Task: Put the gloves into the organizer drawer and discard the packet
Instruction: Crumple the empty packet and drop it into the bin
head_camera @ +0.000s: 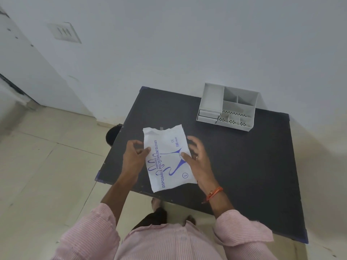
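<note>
A white packet of disposable gloves [169,158] with blue print is held just above the dark table [244,166] near its front left. My left hand [134,156] pinches the packet's left edge between thumb and fingers. My right hand [197,156] grips the right edge, thumb on the printed face. The packet's top edge looks torn and wavy. No loose gloves show. A grey desk organizer [228,107] stands at the table's back, with two small shut drawers at its lower left and several open compartments.
A dark round bin [112,136] sits on the floor beside the table's left edge, mostly hidden by it. The white wall runs right behind the organizer. Beige floor tiles lie to the left, and my feet show under the table's front edge.
</note>
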